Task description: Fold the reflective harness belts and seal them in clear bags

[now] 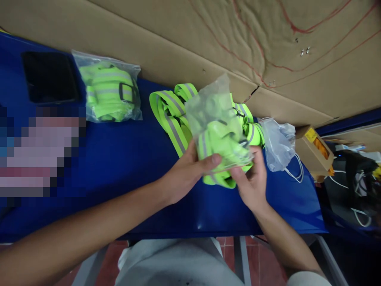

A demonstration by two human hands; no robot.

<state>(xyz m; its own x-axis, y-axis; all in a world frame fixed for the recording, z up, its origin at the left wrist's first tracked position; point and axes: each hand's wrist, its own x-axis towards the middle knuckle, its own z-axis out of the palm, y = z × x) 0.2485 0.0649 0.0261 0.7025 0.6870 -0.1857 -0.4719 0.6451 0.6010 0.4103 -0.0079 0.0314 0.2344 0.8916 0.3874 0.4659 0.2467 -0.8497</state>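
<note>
Both hands hold a clear plastic bag [208, 103] with a folded neon-yellow reflective strap [218, 143] inside it. My left hand [190, 171] is closed on the bag's left side, its thumb lying across the front. On the lower right edge, my right hand [251, 178] pinches the bag near its zip line. Part of a yellow strap shows below that edge; whether it is inside the bag I cannot tell. Behind the bag lie loose reflective straps [171, 111] with grey stripes, partly hidden by it.
A filled bag of yellow strap [111, 91] lies at the back left beside a black flat device [49, 77]. On the right are a crumpled clear bag [278, 143], a white cord [297, 171] and a cardboard box [315, 151]. Cardboard [166, 43] borders the blue table [127, 159].
</note>
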